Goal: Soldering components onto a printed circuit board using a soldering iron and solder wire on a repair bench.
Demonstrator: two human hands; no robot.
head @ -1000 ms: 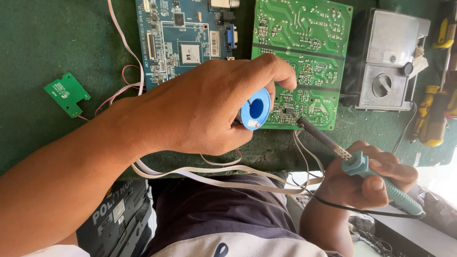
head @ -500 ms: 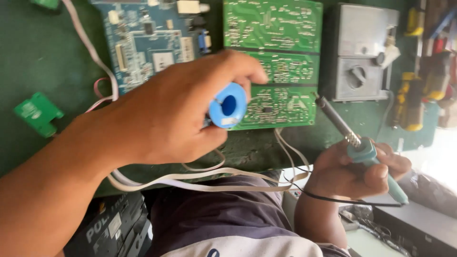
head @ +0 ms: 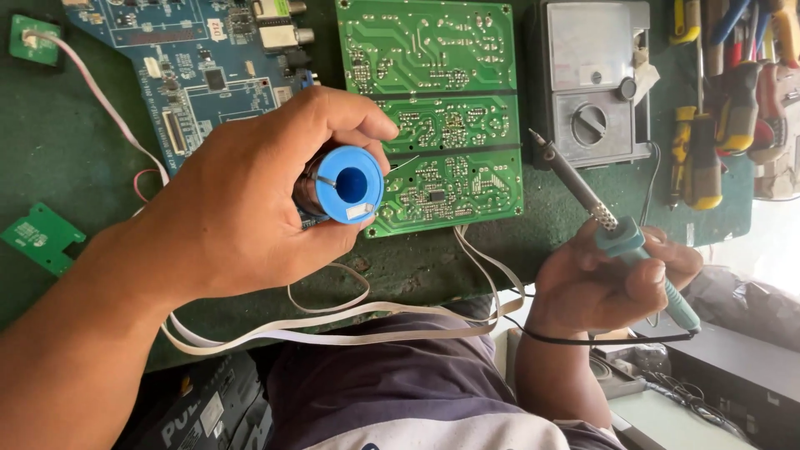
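Observation:
My left hand (head: 250, 200) grips a blue spool of solder wire (head: 346, 185), with a thin strand of solder sticking out toward the green circuit board (head: 433, 100). The spool hovers over the board's lower left corner. My right hand (head: 608, 283) holds a teal-handled soldering iron (head: 600, 217), its tip raised and pointing up-left, just off the board's right edge and clear of it. A black cord runs from the iron below my wrist.
A blue circuit board (head: 192, 67) lies at the upper left with white and pink wires (head: 333, 329) trailing off it. Two small green boards (head: 37, 237) sit at the left. A grey analog meter (head: 596, 79) and several screwdrivers (head: 700, 158) lie at the right on the green mat.
The iron's tip has lifted off the green board and swung to the right, now angled upward. My left hand still holds the spool, now with the solder end pointing at the board.

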